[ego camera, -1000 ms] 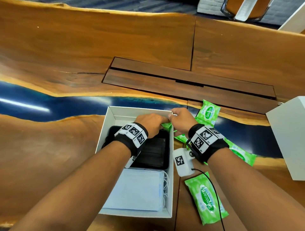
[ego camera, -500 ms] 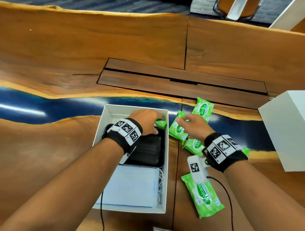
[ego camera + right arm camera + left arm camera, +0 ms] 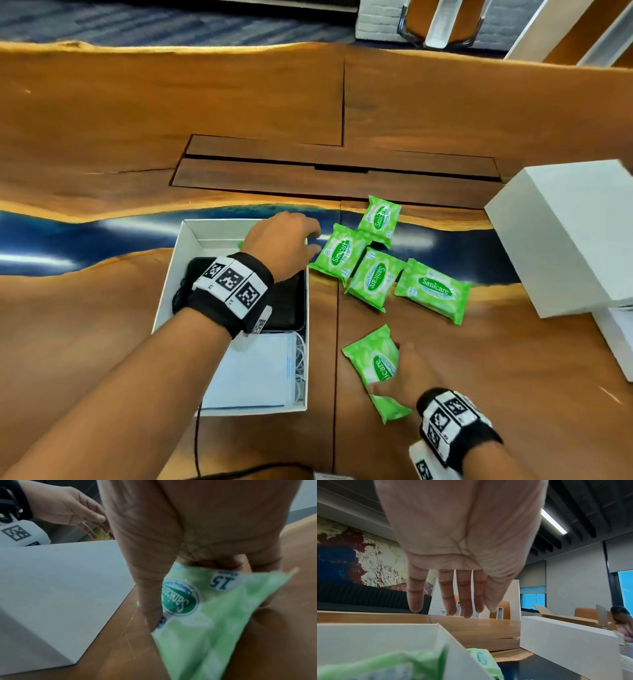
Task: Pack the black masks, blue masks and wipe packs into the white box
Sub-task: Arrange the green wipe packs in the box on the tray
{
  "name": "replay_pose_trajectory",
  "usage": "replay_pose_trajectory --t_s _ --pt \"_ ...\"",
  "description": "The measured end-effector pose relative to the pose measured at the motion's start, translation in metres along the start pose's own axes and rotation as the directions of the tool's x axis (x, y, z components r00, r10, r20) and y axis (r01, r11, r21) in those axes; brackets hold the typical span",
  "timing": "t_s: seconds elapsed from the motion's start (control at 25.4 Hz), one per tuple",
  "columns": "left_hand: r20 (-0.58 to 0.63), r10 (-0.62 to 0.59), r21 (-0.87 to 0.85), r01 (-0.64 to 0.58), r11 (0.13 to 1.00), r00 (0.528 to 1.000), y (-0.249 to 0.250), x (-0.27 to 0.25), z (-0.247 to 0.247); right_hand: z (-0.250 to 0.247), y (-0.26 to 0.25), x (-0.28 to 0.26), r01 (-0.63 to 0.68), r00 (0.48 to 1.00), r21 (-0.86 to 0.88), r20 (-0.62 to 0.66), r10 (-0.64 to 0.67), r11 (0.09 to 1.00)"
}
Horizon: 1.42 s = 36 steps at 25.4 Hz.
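Observation:
The white box (image 3: 307, 346) stands open on the wooden table. It holds black masks (image 3: 289, 308) at the far end and blue masks (image 3: 253, 373) at the near end. My left hand (image 3: 308, 241) hovers over the box's far right corner with straight fingers (image 3: 464, 601) and holds nothing. Below it a green wipe pack (image 3: 376, 665) lies inside the box. My right hand (image 3: 390, 368) grips another wipe pack (image 3: 368, 356) on the table right of the box, thumb (image 3: 150, 615) pressed on its top. Several more wipe packs (image 3: 371, 282) lie in a cluster beyond it.
A second white box (image 3: 565, 240) sits at the right edge of the table. A dark wooden hatch (image 3: 335, 174) is set into the table behind the packs. A blue resin strip (image 3: 85, 236) crosses the table. A black cable (image 3: 197, 445) runs off the near edge.
My left hand has let go of the pack inside the box and straightened its fingers. My right hand has drawn back from the cluster and taken hold of the nearest pack.

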<state>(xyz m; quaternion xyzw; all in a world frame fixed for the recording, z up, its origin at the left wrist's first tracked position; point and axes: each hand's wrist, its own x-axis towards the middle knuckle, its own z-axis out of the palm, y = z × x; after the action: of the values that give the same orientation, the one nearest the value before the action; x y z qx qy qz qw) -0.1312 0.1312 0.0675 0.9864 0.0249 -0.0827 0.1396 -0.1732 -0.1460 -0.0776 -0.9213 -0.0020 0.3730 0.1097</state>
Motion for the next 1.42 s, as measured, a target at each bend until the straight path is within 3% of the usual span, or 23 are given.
replay_pose_trajectory --t_s 0.2,0.39,0.51,0.59,0.67,0.75,0.83,0.94,1.14,1.18,1.22,1.3,1.42 --pt "0.026 0.102 0.001 -0.102 0.995 0.994 0.041 -0.009 0.024 -0.006 0.001 0.013 0.100 0.992 -0.012 0.080 -0.099 0.995" --pt "0.077 0.136 -0.082 -0.130 0.988 0.988 0.060 -0.008 0.032 -0.088 -0.010 -0.001 0.400 0.909 0.151 0.058 -0.412 0.904" --pt "0.113 0.121 -0.268 -0.087 0.959 0.986 0.065 -0.003 0.026 -0.144 -0.031 -0.017 0.494 0.841 0.275 0.087 -0.533 0.825" --pt "0.154 0.112 -0.450 -0.031 0.893 0.982 0.066 0.000 0.021 -0.170 -0.047 -0.027 0.535 0.803 0.313 0.099 -0.587 0.785" --pt "0.106 0.078 -0.634 0.007 0.773 0.991 0.061 0.002 0.014 -0.188 -0.060 -0.032 0.547 0.803 0.377 0.016 -0.596 0.747" --pt "0.036 0.013 -0.746 0.018 0.666 0.999 0.049 0.003 0.006 -0.192 -0.065 -0.033 0.501 0.831 0.565 -0.102 -0.547 0.656" --pt "-0.023 -0.050 -0.788 0.013 0.616 0.999 0.035 0.001 0.002 -0.184 -0.068 -0.031 0.396 0.864 0.733 -0.094 -0.494 0.553" --pt "-0.003 -0.073 -0.801 0.041 0.597 0.997 0.024 -0.005 0.001 -0.167 -0.081 -0.028 0.394 0.858 0.741 -0.085 -0.506 0.544" --pt "-0.003 -0.125 -0.754 0.080 0.652 0.992 -0.003 -0.008 -0.025 -0.163 -0.120 -0.024 0.459 0.848 0.719 -0.177 -0.500 0.523" --pt "0.001 -0.164 -0.776 0.104 0.623 0.986 -0.011 -0.010 -0.031 -0.165 -0.129 -0.024 0.467 0.838 0.729 -0.185 -0.514 0.500" --pt "0.036 -0.213 -0.840 0.145 0.523 0.976 -0.018 -0.013 -0.033 -0.166 -0.136 -0.024 0.460 0.833 0.761 -0.191 -0.519 0.458" --pt "0.166 -0.246 -0.965 0.209 0.161 0.955 -0.024 -0.019 -0.032 -0.162 -0.150 -0.027 0.371 0.853 0.867 -0.177 -0.491 0.333" --pt "0.169 -0.316 -0.970 0.101 -0.221 0.934 -0.022 -0.018 -0.016 -0.141 -0.165 -0.029 0.196 0.887 0.968 -0.107 -0.449 0.158"
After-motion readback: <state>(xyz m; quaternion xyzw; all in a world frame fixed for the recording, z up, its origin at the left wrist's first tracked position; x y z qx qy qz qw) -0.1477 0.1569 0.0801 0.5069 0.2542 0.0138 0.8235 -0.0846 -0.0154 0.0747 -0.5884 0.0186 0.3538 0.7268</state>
